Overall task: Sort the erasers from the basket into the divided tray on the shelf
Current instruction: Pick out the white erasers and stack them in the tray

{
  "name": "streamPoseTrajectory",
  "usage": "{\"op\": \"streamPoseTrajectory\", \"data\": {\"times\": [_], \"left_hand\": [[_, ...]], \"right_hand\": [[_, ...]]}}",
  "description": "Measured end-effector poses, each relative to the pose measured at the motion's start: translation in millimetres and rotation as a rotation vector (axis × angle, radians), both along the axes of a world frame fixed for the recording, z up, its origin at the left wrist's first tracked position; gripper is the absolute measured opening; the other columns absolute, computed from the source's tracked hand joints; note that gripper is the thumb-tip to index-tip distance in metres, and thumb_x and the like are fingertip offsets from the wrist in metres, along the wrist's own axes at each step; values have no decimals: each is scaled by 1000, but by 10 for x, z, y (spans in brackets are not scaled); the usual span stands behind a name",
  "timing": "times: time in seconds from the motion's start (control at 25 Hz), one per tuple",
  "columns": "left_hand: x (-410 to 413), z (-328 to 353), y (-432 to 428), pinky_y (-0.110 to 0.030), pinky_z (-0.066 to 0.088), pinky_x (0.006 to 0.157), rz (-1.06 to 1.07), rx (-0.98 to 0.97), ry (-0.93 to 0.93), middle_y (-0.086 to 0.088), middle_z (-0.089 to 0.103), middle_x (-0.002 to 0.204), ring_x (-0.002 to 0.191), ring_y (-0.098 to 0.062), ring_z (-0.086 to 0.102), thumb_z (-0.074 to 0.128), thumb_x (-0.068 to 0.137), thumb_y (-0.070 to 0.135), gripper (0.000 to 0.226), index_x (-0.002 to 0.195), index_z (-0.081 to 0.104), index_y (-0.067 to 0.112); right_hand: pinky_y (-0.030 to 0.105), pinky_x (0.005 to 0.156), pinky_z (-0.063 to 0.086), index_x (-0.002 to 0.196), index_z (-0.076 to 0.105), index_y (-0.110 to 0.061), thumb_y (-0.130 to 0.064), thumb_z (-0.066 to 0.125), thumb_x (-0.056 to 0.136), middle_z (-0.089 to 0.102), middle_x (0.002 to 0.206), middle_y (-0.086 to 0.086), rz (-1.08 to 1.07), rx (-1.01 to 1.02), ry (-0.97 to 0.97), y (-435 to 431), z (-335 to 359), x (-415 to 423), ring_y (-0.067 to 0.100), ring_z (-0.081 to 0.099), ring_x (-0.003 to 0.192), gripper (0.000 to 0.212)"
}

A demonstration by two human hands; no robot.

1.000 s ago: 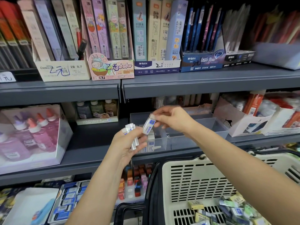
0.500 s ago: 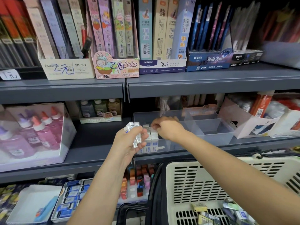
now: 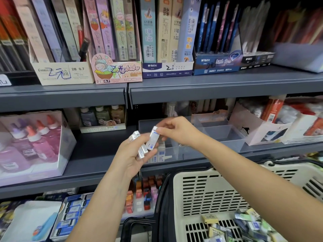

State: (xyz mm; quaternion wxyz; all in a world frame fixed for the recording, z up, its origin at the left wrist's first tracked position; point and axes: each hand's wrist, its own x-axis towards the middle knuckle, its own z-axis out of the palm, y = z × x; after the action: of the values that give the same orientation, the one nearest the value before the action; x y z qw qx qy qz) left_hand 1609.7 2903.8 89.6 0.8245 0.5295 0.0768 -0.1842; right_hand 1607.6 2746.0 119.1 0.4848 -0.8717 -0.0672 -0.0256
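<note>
Left hand (image 3: 132, 154) in front of clear divided tray (image 3: 223, 135), fingers curled round small stack of wrapped white erasers (image 3: 139, 145). Right hand (image 3: 176, 131) just beside it, thumb and fingertips pinching single white-and-blue eraser (image 3: 153, 138) by top end — eraser tilted, lower end just beside stack. Behind hands, upright erasers (image 3: 161, 152) stand in tray's left compartment. Cream slotted basket (image 3: 209, 189) below tray, to right — loose mixed erasers (image 3: 244, 224) heaped inside.

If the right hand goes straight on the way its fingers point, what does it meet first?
Likely the stack of erasers gripped in the left hand: the right hand points left, and its pinched eraser is close beside them. Depth is unclear.
</note>
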Motion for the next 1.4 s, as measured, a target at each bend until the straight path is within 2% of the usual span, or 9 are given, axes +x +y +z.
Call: {"op": "streamPoseTrajectory", "data": {"times": [0.16,0.32,0.44,0.56,0.64,0.8,0.96,1.16,1.4], "left_hand": [[-18,-6,5,-23,53,50,-64,71,24,-11,74,85,79,-20,72,73,77,15,18,94,68,9],[-42,4,-32,-21,52,49,-105,63,-23,-9,73,79,68,-16,70,69,81,12,10,92,67,11],[-44,-12,-62,-20,51,50,-59,181,-197,-9,68,78,58,-12,63,70,79,4,12,87,67,12],[-21,-32,-53,-21,54,53,33,186,-238,-8,69,79,64,-12,66,69,80,4,12,86,65,13],[31,-40,0,-25,56,54,114,137,-184,-1,68,70,61,-8,65,68,83,11,7,86,63,16],[80,-58,34,-20,45,41,140,128,-105,5,58,54,46,-4,54,68,85,22,11,88,59,16],[87,-47,13,-17,36,36,141,95,-53,1,57,55,44,-6,52,64,86,13,7,85,57,12],[81,-19,4,-18,42,38,87,81,-31,-9,66,73,54,-10,60,57,85,3,6,85,56,9],[101,-60,43,-23,52,46,123,95,-81,-9,66,83,74,-17,64,66,83,10,15,95,57,12]], "right_hand": [[10,62,47,100,66,-14,-15,57,92,64,64,-6,5,63,32,-109,4,-32,1,56,54,13],[13,57,45,104,67,-16,-20,55,93,64,65,-6,20,153,93,-156,-2,-41,3,58,58,17],[12,54,45,95,68,-24,-27,62,87,70,69,-7,15,111,119,-166,31,-50,1,64,63,10],[10,50,44,94,67,-9,-11,66,84,71,77,5,-116,75,66,-190,75,29,-2,62,55,11],[11,55,45,88,66,-12,-6,67,82,70,85,11,-245,90,-14,-246,110,124,1,62,59,9],[21,84,47,92,67,-24,-11,68,81,61,78,-8,-323,-104,-42,-255,29,352,12,57,80,17],[13,68,40,93,67,-27,-11,63,84,53,67,-19,-333,-159,5,-112,-116,461,8,55,76,18],[16,72,40,92,64,-25,-11,60,86,67,83,2,-278,-225,17,-3,-73,480,18,64,84,16],[18,76,42,103,64,-24,-12,54,90,58,85,-8,-304,-362,-20,-62,-42,451,13,55,82,21]]}}
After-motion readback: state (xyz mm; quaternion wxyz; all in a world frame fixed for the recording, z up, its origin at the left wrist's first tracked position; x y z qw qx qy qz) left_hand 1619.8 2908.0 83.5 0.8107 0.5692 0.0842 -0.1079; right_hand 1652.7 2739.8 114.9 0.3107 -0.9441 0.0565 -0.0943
